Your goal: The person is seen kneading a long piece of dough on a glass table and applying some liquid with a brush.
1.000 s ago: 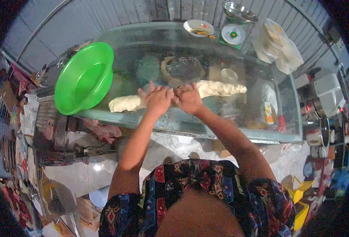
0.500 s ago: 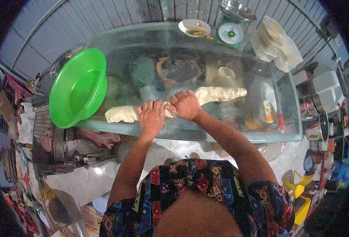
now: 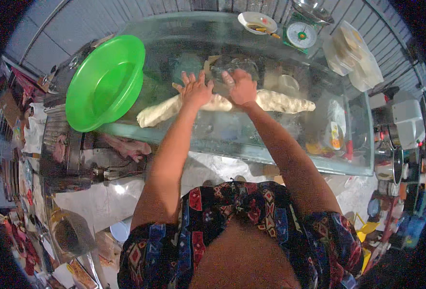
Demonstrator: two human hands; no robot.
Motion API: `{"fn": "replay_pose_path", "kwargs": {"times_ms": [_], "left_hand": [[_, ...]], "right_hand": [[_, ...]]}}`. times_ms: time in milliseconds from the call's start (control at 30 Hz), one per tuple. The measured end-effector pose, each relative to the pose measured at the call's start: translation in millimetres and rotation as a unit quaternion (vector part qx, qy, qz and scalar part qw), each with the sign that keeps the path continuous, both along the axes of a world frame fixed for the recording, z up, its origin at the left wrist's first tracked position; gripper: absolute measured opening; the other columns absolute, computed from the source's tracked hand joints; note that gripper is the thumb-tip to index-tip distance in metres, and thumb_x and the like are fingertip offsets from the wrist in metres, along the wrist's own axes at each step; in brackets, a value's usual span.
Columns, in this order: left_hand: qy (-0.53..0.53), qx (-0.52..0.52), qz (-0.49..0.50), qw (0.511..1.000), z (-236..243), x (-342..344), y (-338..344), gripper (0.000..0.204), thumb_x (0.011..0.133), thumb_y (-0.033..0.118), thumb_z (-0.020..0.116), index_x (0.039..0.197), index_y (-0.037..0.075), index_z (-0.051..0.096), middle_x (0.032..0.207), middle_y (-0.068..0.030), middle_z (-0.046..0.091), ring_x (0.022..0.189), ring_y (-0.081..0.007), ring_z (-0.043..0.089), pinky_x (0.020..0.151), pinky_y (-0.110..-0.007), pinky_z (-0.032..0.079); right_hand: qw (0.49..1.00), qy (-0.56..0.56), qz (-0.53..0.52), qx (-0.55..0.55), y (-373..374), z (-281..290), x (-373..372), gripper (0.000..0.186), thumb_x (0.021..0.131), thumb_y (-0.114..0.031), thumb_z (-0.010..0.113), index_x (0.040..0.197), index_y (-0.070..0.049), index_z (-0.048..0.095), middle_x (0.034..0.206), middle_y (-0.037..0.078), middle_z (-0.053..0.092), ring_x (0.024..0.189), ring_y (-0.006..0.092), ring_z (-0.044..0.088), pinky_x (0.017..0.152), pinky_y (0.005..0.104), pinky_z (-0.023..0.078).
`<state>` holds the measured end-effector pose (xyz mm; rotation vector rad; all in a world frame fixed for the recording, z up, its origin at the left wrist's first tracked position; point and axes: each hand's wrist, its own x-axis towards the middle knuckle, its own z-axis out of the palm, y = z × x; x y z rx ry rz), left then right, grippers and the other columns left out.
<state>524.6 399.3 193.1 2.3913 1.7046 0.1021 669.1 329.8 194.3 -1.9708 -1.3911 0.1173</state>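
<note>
A long, uneven rope of pale dough lies crosswise on the glass tabletop, partly covered by both hands. My left hand presses on it left of centre, fingers spread and pointing toward the far edge. Just to its right, my right hand rests on the dough, its slightly bent, blurred fingertips reaching beyond it, apparently without a grip. A short stretch of dough shows between the two hands, and its knobbly right end extends past my right hand.
A large green basin sits at the left. Along the back are a shallow dish, a dial scale and stacked translucent containers. Cluttered pots and utensils stand beyond the table's right edge.
Half a second ago both hands were wrapped on the middle of the dough; now their fingers have loosened and reach farther forward. The hands and dough sit higher in the view.
</note>
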Motion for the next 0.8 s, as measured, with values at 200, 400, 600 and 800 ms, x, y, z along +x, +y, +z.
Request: {"fn": "replay_pose_path", "kwargs": {"times_ms": [200, 400, 600, 800], "left_hand": [[-0.028, 0.057, -0.070, 0.996, -5, -4, -7, 0.052, 0.096, 0.043, 0.035, 0.143, 0.022, 0.041, 0.152, -0.0057, 0.033, 0.146, -0.0303, 0.012, 0.112, -0.064, 0.011], [0.000, 0.055, -0.193, 0.980, -24, -37, -32, 0.054, 0.095, 0.040, 0.039, 0.134, 0.004, 0.050, 0.142, -0.0104, 0.047, 0.141, -0.0277, 0.029, 0.115, -0.054, 0.013], [-0.098, 0.088, -0.207, 0.969, -9, -75, -102, 0.062, 0.092, 0.047, 0.048, 0.137, 0.003, 0.044, 0.140, -0.0164, 0.045, 0.134, -0.0344, 0.036, 0.113, -0.056, 0.016], [-0.097, 0.167, -0.304, 0.933, -16, -108, -159, 0.083, 0.088, 0.058, 0.049, 0.147, 0.005, 0.028, 0.150, -0.0170, 0.031, 0.140, -0.0371, 0.024, 0.113, -0.059, 0.011]], "right_hand": [[0.979, -0.159, 0.114, -0.062, -4, -11, 1, 0.059, 0.090, -0.061, 0.040, 0.126, -0.018, 0.058, 0.126, 0.007, 0.057, 0.117, 0.0292, 0.053, 0.101, 0.0608, 0.030], [0.946, -0.236, 0.202, -0.096, -24, -10, -4, 0.062, 0.092, -0.061, 0.032, 0.127, -0.018, 0.059, 0.138, 0.007, 0.052, 0.120, 0.0293, 0.053, 0.105, 0.0582, 0.027], [0.954, -0.183, 0.232, -0.050, -69, -6, -22, 0.062, 0.089, -0.060, 0.043, 0.124, -0.012, 0.060, 0.128, 0.010, 0.059, 0.117, 0.0301, 0.055, 0.105, 0.0553, 0.028], [0.960, -0.178, 0.212, 0.038, -138, -10, -44, 0.069, 0.085, -0.057, 0.054, 0.139, -0.014, 0.046, 0.138, 0.015, 0.049, 0.129, 0.0362, 0.042, 0.107, 0.0589, 0.023]]}}
